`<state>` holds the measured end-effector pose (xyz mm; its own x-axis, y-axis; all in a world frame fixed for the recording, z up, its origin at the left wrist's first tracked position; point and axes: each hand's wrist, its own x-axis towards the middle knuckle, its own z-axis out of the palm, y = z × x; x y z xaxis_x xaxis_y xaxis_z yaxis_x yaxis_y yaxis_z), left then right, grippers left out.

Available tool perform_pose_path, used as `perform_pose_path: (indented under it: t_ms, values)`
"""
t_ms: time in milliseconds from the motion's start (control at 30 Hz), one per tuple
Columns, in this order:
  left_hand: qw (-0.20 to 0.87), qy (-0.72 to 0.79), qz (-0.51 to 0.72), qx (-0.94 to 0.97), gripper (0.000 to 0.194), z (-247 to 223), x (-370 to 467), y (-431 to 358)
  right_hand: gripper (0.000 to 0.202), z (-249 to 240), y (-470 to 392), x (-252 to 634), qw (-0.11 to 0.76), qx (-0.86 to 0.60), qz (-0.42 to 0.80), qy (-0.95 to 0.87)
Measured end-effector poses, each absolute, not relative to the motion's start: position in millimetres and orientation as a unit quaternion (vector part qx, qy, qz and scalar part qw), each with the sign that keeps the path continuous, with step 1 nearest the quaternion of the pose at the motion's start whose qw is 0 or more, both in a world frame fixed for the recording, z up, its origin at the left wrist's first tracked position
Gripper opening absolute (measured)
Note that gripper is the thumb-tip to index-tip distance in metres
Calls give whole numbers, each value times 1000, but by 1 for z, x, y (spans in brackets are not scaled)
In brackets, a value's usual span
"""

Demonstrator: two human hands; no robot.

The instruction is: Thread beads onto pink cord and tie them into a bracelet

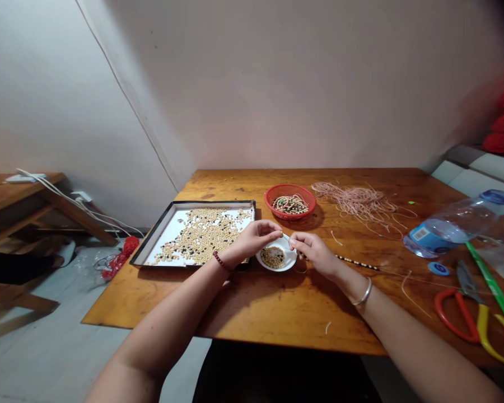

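My left hand (258,238) is closed in a pinch above the rim of a small white bowl (291,258); a tiny bead seems to be at its fingertips. Tan and dark beads (273,257) lie inside the bowl. At the bowl's right side my right hand (312,251) pinches the end of a thin cord. From under that hand a strand of dark and light beads (357,263) runs right along the table, its cord (397,274) continuing beyond. Left of the bowl is a black-edged tray (151,238) with many loose tan and dark beads (205,235).
Behind the bowl stands a red basket (273,211) of strung beads, beside tangled pink cord (361,202). On the right of the wooden table (235,182) are a lying plastic bottle (434,238), a blue cap (439,268), scissors (457,316) and a green strip (493,288).
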<state>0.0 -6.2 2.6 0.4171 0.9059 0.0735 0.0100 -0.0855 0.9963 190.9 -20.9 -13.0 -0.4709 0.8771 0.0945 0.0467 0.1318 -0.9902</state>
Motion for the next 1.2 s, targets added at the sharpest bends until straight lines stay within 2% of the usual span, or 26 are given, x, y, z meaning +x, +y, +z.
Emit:
perform_pose_path:
  t_ms: [300,667,733,800,867,933,1033,1200]
  values:
    - [544,382,364,652,36,10,-1,-11,37,-19,-18,192,363,-350,548,-667]
    - [465,393,367,703,28,13,2,-13,39,-25,-15,186,414,-369,512,-656]
    - [408,407,368,730,25,12,0,-13,39,-25,-13,187,417,-375,514,-650]
    - [298,444,347,770,23,11,-3,-14,38,-25,-12,188,426,-381,516,-638]
    - [168,471,289,816,20,11,-5,-16,37,-25,-10,189,443,-390,515,-621]
    - [84,469,214,852,19,11,-7,-18,37,-24,-9,189,454,-399,522,-602]
    - [58,451,137,880,19,13,-8,-21,36,-22,-10,190,444,-402,571,-562]
    - [65,427,105,896,19,16,-6,-23,35,-16,-16,192,409,-367,688,-474]
